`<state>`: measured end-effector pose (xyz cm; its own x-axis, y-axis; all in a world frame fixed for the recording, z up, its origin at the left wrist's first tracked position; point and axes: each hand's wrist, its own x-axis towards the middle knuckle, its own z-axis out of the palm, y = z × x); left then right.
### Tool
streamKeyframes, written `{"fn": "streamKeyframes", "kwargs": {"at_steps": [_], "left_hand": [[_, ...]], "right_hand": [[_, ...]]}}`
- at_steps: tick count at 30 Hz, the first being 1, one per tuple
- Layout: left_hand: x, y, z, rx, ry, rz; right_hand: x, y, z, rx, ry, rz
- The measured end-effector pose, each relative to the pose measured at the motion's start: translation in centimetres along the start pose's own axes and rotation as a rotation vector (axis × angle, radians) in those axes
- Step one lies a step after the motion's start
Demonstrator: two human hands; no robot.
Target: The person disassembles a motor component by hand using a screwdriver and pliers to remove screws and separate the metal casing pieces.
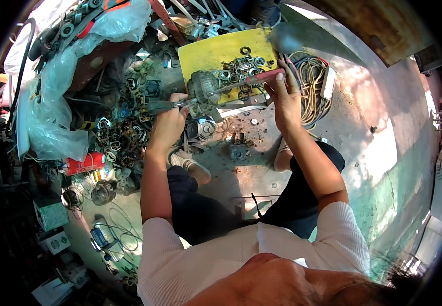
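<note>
Head view. Left hand [167,120]: fingers closed round a dark-handled tool [160,106], its tip at the small motor [204,92]. Right hand [282,94]: fingers wrapped round a red-handled screwdriver [261,77], shaft reaching the motor. Motor: held far centre, before the yellow tray [208,53] of bearings [241,64]. Coiled cable [312,81]: right of the tray.

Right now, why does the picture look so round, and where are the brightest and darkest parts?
Head view: a fisheye lens bends edges toward a black rim. Sunlight patches glare on the concrete floor at right; the cluttered left lies in shadow. The yellow board and both hands, left hand and right hand, look sharp.
</note>
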<state>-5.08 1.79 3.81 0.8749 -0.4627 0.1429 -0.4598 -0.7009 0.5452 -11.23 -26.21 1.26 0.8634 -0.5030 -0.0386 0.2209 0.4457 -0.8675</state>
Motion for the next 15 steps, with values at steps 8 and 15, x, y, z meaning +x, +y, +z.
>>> {"fn": "streamKeyframes", "kwargs": {"at_steps": [8, 15], "left_hand": [[0.0, 0.2, -0.2, 0.022, 0.019, 0.052], [0.0, 0.6, -0.4, 0.036, -0.004, 0.008]], "right_hand": [[0.5, 0.8, -0.2, 0.012, -0.028, -0.127], [1.0, -0.3, -0.9, -0.032, 0.024, 0.116]]}}
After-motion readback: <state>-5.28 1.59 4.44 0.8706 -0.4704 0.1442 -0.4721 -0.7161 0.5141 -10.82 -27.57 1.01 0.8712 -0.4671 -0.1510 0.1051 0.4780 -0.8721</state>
